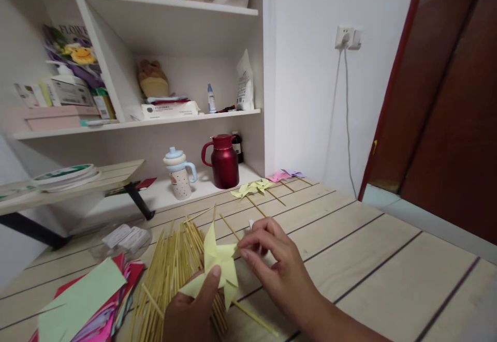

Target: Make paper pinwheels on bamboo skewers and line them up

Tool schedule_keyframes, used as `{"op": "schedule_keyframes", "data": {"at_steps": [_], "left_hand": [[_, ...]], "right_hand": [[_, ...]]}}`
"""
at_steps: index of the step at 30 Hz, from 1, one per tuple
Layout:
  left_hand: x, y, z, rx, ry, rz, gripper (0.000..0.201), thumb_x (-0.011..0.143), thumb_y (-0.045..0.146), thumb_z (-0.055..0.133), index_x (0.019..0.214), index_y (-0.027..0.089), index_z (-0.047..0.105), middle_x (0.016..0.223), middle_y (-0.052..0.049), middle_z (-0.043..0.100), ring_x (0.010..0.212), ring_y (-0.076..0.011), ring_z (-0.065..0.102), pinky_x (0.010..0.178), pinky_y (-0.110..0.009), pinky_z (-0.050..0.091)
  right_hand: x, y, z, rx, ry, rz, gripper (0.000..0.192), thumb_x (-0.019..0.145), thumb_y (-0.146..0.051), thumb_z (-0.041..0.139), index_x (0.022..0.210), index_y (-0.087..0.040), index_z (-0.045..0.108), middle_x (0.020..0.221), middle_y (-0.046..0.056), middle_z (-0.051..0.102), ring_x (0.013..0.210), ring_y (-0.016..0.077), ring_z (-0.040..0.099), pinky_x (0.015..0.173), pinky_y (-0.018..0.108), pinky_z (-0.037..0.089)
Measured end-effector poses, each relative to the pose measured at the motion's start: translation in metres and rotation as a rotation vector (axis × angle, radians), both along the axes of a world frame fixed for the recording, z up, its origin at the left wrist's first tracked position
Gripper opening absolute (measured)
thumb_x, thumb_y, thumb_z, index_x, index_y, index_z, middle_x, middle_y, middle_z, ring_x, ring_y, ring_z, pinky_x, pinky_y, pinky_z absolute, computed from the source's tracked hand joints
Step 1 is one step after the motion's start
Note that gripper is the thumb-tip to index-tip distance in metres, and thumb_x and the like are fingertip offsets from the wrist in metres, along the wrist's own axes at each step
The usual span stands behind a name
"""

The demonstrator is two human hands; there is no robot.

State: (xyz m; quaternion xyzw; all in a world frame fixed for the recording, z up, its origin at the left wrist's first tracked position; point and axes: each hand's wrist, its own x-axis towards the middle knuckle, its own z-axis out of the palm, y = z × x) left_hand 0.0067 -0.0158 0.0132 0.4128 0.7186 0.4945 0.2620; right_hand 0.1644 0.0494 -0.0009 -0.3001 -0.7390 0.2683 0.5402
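My left hand (194,306) is clamped on a pale yellow paper pinwheel (218,267), thumb pressed on its lower fold, holding it just above the heap of bamboo sticks (171,269) on the wooden surface (368,259). My right hand (267,262) has its fingertips pinched together at the pinwheel's centre, touching the paper. Finished pinwheels (256,187) lie farther back near the red jug (223,161), and coloured paper sheets (85,295) sit to my left.
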Motion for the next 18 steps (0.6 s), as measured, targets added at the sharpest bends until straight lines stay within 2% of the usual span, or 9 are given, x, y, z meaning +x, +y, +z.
{"op": "schedule_keyframes", "data": {"at_steps": [2, 4, 7, 9, 12, 14, 16, 18], "left_hand": [[-0.003, 0.0, -0.006, -0.074, -0.013, -0.024, 0.025, 0.068, 0.046, 0.069, 0.067, 0.022, 0.078, 0.036, 0.001, 0.054, 0.058, -0.0258, 0.068, 0.06, -0.03, 0.054], [-0.007, 0.002, -0.013, -0.136, -0.03, -0.049, 0.029, 0.071, 0.048, 0.067, 0.073, 0.021, 0.079, 0.042, 0.0, 0.06, 0.062, -0.026, 0.07, 0.064, -0.03, 0.055], [-0.009, 0.005, -0.021, -0.146, -0.082, -0.105, 0.034, 0.073, 0.052, 0.065, 0.079, 0.021, 0.078, 0.065, -0.002, 0.075, 0.078, -0.027, 0.074, 0.071, -0.03, 0.056], [-0.008, 0.006, -0.022, -0.156, -0.102, -0.132, 0.031, 0.072, 0.05, 0.067, 0.082, 0.024, 0.079, 0.076, -0.001, 0.078, 0.085, -0.0275, 0.074, 0.074, -0.03, 0.056], [-0.007, 0.006, -0.018, -0.145, -0.075, -0.091, 0.023, 0.071, 0.045, 0.068, 0.08, 0.026, 0.079, 0.071, 0.0, 0.077, 0.084, -0.0291, 0.074, 0.074, -0.033, 0.057], [-0.008, 0.005, -0.016, -0.113, -0.065, -0.08, 0.021, 0.07, 0.042, 0.069, 0.076, 0.025, 0.079, 0.062, -0.001, 0.075, 0.079, -0.0298, 0.074, 0.072, -0.034, 0.057], [-0.011, 0.004, -0.018, -0.093, -0.037, -0.077, 0.022, 0.067, 0.041, 0.071, 0.075, 0.023, 0.079, 0.053, -0.002, 0.07, 0.071, -0.0297, 0.073, 0.067, -0.034, 0.056], [-0.017, 0.004, -0.024, -0.076, 0.019, -0.073, 0.023, 0.064, 0.041, 0.072, 0.075, 0.022, 0.08, 0.048, -0.001, 0.065, 0.063, -0.0282, 0.07, 0.061, -0.033, 0.055]], "right_hand": [[0.004, 0.002, 0.002, 0.017, 0.023, -0.054, 0.014, 0.087, -0.019, 0.062, 0.097, -0.025, 0.07, 0.105, 0.006, 0.057, 0.105, 0.0235, 0.056, 0.092, 0.039, 0.045], [0.007, 0.005, 0.004, 0.008, -0.009, -0.077, 0.019, 0.089, -0.024, 0.063, 0.107, -0.027, 0.069, 0.116, 0.007, 0.058, 0.117, 0.0265, 0.05, 0.102, 0.045, 0.039], [0.009, 0.008, 0.004, -0.065, -0.112, 0.007, 0.021, 0.09, -0.025, 0.063, 0.11, -0.029, 0.07, 0.116, 0.006, 0.064, 0.116, 0.0274, 0.052, 0.103, 0.05, 0.036], [0.008, 0.009, 0.004, -0.135, -0.155, 0.099, 0.018, 0.089, -0.025, 0.066, 0.105, -0.029, 0.072, 0.11, 0.005, 0.068, 0.112, 0.0268, 0.055, 0.102, 0.05, 0.037], [0.006, 0.007, 0.004, -0.218, -0.126, 0.175, 0.021, 0.087, -0.025, 0.068, 0.107, -0.03, 0.072, 0.109, 0.004, 0.068, 0.109, 0.0251, 0.057, 0.1, 0.047, 0.04], [0.006, 0.006, 0.004, -0.217, -0.057, 0.162, 0.027, 0.084, -0.021, 0.071, 0.11, -0.029, 0.07, 0.114, 0.004, 0.065, 0.111, 0.0237, 0.056, 0.1, 0.044, 0.042], [0.007, 0.005, 0.005, -0.172, 0.012, 0.093, 0.023, 0.081, -0.016, 0.072, 0.101, -0.027, 0.07, 0.108, 0.003, 0.062, 0.106, 0.0216, 0.057, 0.095, 0.038, 0.045], [0.006, 0.005, 0.004, -0.119, 0.025, 0.038, 0.013, 0.08, -0.013, 0.071, 0.085, -0.025, 0.071, 0.091, 0.001, 0.061, 0.088, 0.0181, 0.058, 0.08, 0.031, 0.048]]}}
